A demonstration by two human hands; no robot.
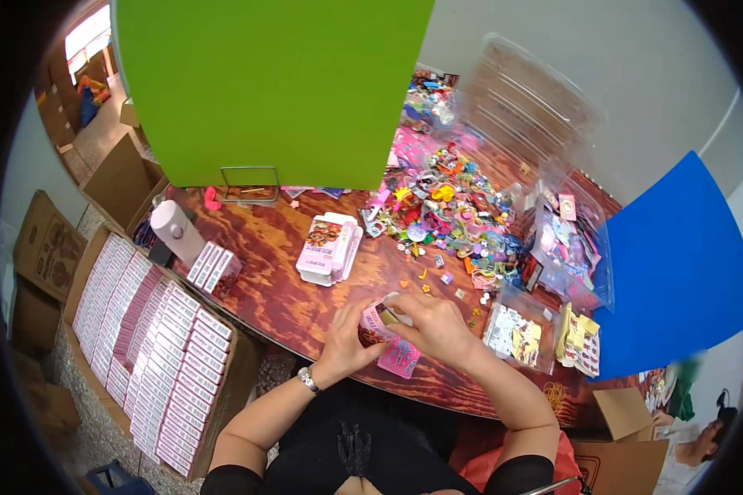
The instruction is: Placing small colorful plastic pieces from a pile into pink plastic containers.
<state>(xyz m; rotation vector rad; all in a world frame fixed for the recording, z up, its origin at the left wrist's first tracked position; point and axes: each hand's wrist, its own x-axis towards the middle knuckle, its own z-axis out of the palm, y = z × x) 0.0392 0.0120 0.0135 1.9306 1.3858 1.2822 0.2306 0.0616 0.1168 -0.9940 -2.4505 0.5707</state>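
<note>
Near the table's front edge, my left hand (346, 340) is wrapped round a small pink box (371, 332) with a dark picture on its lower part. My right hand (434, 323) closes on the box's upper end, thumb and fingers at its opening. A dark and yellowish piece shows there, too covered by fingers to name. On the table just below my right hand lies a bright pink flat packet (399, 360). Beyond my hands, a short stack of flat pink-and-white boxes (328, 249) rests on the wood-grain table (281, 305).
Colourful small trinkets (454, 202) heap at the back right, beside a clear bin (607, 280). A clear tray (504, 363) of paper pieces stands nearer. Green board (264, 91) and blue board (677, 272) flank the table. Left are a pink bottle (178, 229) and a carton (241, 371) of boxes.
</note>
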